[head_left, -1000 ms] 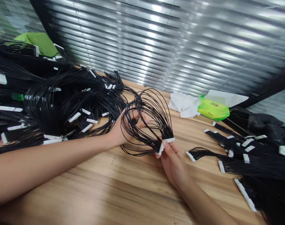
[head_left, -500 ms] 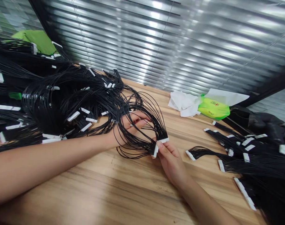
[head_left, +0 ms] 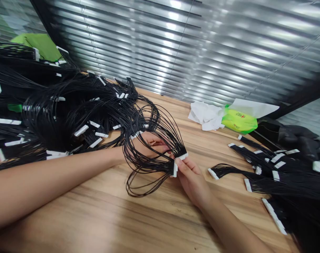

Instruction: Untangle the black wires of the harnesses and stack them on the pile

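Observation:
My right hand [head_left: 193, 181] pinches the white connectors [head_left: 175, 168] of a black wire harness [head_left: 149, 165] between thumb and fingers. Its two connector ends sit close together there, one angled upward and one facing down. From them the thin black wires bow out to the left in a wide loop. Inside that loop is my left hand [head_left: 151, 144], its fingers reaching toward the connectors, partly covered by wires. These fingers look slightly apart, with no firm grip visible. A few wires hang in a separate smaller loop below the rest.
A large heap of black wire harnesses [head_left: 96, 102] with white connectors fills the left. More harnesses [head_left: 288, 179] lie at the right. White tissues [head_left: 207, 116] and a green tissue pack [head_left: 240, 121] rest on the wooden table [head_left: 117, 218] near the metallic blinds [head_left: 149, 45].
My left hand has moved slightly right and down inside the loop, closer to the connectors. Some lower wires have separated into a drooping loop. My right hand stays at the connectors.

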Demonstrator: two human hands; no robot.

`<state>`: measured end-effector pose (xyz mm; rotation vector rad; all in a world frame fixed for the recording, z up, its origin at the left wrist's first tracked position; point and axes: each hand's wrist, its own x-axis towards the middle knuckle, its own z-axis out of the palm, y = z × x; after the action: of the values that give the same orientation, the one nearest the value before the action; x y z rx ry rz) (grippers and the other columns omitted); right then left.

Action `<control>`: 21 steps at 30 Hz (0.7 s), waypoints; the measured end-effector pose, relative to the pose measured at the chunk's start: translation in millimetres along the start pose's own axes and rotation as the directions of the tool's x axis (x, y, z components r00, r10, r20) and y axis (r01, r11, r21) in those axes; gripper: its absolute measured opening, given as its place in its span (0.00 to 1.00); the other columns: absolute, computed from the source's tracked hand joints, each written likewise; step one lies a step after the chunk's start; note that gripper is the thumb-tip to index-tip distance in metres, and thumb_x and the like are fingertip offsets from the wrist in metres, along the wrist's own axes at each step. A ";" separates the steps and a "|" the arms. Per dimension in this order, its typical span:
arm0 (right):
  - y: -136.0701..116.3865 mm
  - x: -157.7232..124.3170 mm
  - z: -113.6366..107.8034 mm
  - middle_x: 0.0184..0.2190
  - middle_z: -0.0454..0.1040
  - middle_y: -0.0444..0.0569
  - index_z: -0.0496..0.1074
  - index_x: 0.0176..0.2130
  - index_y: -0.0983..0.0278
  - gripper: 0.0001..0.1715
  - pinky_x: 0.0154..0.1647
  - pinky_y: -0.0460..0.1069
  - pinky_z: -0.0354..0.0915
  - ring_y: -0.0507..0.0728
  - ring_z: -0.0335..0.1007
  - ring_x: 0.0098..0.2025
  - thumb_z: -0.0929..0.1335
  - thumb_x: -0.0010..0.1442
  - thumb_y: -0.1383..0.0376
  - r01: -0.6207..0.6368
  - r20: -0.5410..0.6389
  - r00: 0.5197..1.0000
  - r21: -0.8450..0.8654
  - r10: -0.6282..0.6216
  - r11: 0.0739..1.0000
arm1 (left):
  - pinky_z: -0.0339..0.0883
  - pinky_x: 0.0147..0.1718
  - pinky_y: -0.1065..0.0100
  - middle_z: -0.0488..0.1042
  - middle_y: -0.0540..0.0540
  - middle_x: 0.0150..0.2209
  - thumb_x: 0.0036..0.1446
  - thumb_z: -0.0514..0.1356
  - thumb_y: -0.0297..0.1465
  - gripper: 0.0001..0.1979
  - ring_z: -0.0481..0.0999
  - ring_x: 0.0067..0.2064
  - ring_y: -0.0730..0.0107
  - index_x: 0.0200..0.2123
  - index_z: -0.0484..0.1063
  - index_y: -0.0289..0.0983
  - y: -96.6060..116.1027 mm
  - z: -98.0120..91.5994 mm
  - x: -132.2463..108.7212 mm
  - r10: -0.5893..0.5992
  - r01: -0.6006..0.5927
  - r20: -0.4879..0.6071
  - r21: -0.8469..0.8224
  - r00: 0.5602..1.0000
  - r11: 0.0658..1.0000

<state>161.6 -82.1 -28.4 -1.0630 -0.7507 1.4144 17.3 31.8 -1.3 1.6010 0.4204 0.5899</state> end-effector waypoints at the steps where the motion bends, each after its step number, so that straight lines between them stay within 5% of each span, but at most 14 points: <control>1: -0.7 -0.5 -0.1 0.25 0.75 0.43 0.77 0.31 0.59 0.16 0.37 0.50 0.63 0.53 0.66 0.29 0.73 0.49 0.50 -0.006 0.002 1.000 0.002 0.006 1.000 | 0.70 0.34 0.69 0.77 0.47 0.29 0.53 0.62 0.35 0.09 0.76 0.32 0.70 0.31 0.76 0.34 -0.4 0.1 -0.9 -0.019 0.020 0.022 -0.041 1.000 0.999; 12: -0.6 1.0 -1.5 0.24 0.73 0.42 0.78 0.32 0.59 0.16 0.37 0.49 0.61 0.53 0.64 0.29 0.73 0.50 0.50 -0.017 0.023 1.000 -0.012 0.017 1.000 | 0.68 0.41 0.70 0.78 0.49 0.35 0.54 0.59 0.26 0.05 0.74 0.37 0.72 0.35 0.75 0.33 -9.7 -5.3 2.9 -0.070 0.068 -0.015 -0.125 0.997 0.990; 18: 2.7 2.1 -5.1 0.24 0.72 0.41 0.78 0.33 0.58 0.15 0.37 0.48 0.59 0.52 0.63 0.29 0.72 0.52 0.51 -0.021 0.062 0.998 -0.012 0.022 1.000 | 0.63 0.24 0.76 0.72 0.52 0.22 0.52 0.59 0.28 0.07 0.68 0.23 0.79 0.28 0.73 0.30 -9.1 -6.0 4.4 -0.140 0.153 0.079 -0.187 0.987 0.970; 21: 3.6 2.4 -5.8 0.24 0.71 0.41 0.78 0.32 0.58 0.15 0.37 0.48 0.59 0.52 0.63 0.29 0.72 0.53 0.51 -0.011 0.057 0.998 -0.020 0.012 1.000 | 0.68 0.27 0.73 0.74 0.49 0.22 0.50 0.61 0.29 0.07 0.72 0.25 0.74 0.28 0.73 0.28 -4.5 -3.6 4.9 -0.159 0.174 0.086 -0.206 0.983 0.963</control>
<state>165.7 -81.0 -34.4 -1.0476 -0.8023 1.4550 19.4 38.1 -5.0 1.3619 0.4217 0.4347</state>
